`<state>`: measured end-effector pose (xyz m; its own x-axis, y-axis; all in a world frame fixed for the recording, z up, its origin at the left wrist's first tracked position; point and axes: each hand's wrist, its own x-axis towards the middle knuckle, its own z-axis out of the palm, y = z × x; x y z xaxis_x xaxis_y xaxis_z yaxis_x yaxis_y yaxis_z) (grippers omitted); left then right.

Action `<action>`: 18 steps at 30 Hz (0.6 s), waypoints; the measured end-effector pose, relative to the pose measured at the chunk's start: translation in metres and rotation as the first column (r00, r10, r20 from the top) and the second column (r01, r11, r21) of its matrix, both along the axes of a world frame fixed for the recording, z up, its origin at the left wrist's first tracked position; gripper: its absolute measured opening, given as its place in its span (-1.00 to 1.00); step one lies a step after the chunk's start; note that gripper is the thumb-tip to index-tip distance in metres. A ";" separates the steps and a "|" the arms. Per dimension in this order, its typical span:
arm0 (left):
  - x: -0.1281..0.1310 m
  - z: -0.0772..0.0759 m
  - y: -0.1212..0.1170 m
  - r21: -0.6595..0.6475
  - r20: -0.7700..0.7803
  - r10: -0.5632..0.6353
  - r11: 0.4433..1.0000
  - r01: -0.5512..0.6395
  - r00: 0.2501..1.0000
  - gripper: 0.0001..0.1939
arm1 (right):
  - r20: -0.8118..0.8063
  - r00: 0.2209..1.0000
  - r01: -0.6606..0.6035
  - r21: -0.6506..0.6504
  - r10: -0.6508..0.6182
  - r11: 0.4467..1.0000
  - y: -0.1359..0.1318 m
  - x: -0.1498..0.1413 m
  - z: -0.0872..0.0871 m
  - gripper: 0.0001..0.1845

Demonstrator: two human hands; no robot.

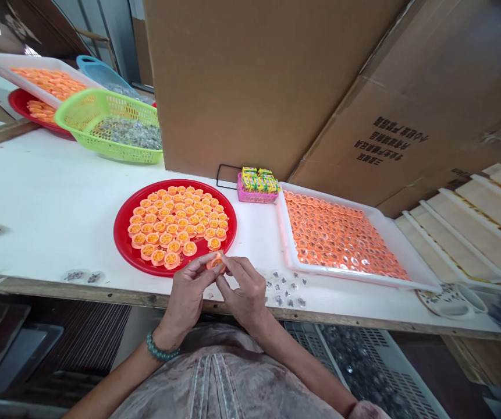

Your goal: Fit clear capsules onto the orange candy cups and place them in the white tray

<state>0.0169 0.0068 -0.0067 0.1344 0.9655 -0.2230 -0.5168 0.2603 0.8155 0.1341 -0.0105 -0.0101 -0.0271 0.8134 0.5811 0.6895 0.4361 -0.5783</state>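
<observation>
My left hand [188, 291] and my right hand [242, 291] meet over the table's front edge, both pinching one small orange round piece [215, 262] between their fingertips. Just beyond them lies a red round plate [121, 235] covered with several orange cup-like pieces with yellow centres [176, 224]. To the right of my hands, a few small clear shiny bits [285, 286] lie loose on the white table [49, 198]. A white tray [396, 244] packed with several orange pieces stands at the right.
A small pink basket [256, 196] with yellow-green packets stands behind the plate, against big cardboard boxes [254, 81]. At far left are a green basket [80, 113] of clear bits, another white tray, a red plate and a blue basket. Stacked white trays [486, 227] lie right.
</observation>
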 end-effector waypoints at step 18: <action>0.002 -0.009 0.005 0.020 -0.045 0.021 1.000 -0.020 0.999 -0.72 | 0.034 0.999 0.032 0.061 -0.034 0.998 0.003 0.001 -0.007 -0.63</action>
<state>0.0189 0.0120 -0.0155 0.1050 0.9722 -0.2094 -0.4841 0.2339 0.8432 0.1348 -0.0075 -0.0171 -0.0220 0.7776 0.6284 0.7235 0.4462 -0.5268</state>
